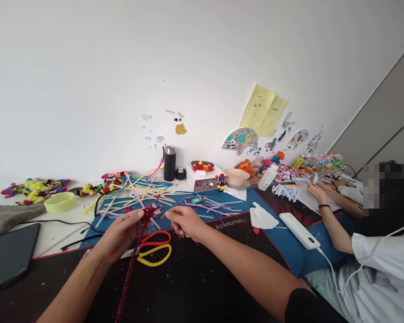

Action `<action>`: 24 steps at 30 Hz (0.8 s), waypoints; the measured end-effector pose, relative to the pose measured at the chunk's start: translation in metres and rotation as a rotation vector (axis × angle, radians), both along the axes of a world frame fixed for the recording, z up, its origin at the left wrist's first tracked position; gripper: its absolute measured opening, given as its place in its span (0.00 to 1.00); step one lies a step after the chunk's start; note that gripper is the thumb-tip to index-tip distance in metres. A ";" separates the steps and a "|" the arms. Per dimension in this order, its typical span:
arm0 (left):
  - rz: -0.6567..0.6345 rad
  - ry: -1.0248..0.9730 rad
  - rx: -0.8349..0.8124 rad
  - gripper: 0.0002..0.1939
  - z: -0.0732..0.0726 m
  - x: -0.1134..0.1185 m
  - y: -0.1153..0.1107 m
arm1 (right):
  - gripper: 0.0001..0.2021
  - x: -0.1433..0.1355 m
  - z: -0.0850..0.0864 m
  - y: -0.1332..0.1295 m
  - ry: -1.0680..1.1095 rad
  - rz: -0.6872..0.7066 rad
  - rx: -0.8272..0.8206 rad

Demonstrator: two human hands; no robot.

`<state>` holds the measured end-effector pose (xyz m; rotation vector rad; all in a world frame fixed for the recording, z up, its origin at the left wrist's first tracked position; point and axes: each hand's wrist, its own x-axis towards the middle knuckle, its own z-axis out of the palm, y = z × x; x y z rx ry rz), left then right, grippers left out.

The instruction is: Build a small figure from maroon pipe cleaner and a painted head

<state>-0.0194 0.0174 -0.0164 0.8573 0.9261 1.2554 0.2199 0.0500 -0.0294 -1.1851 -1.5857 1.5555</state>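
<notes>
My left hand (123, 233) is closed on a small dark red bundle of twisted pipe cleaner (150, 211). One long dark red stem (129, 269) hangs from it toward the table's near edge. Just to the right, my right hand (186, 223) is closed in a pinch, thumb against forefinger, close to the bundle. Whatever lies between those fingertips is too small to make out. Below both hands, scissors with one orange and one yellow handle loop (155, 264) rest on the black desk mat (195, 287), their blades partly covered by the left hand and the red stem.
Loose coloured pipe cleaners (121, 204) spread behind my hands. A black thermos (170, 163), a beige bowl (237, 178) and finished figures (37, 188) line the wall. At left lies a phone (11, 255); at right, a white power bank (299, 230) and another person's hands (316, 193).
</notes>
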 end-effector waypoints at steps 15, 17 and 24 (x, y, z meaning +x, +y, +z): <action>-0.029 -0.033 -0.079 0.21 -0.005 0.005 0.000 | 0.24 -0.042 0.001 0.002 0.586 0.010 -0.270; -0.028 -0.023 -0.079 0.20 -0.004 0.007 -0.001 | 0.25 -0.044 0.001 0.003 0.605 0.022 -0.278; 0.002 0.026 -0.088 0.21 -0.003 0.003 0.000 | 0.22 -0.044 0.011 0.008 0.600 0.033 -0.307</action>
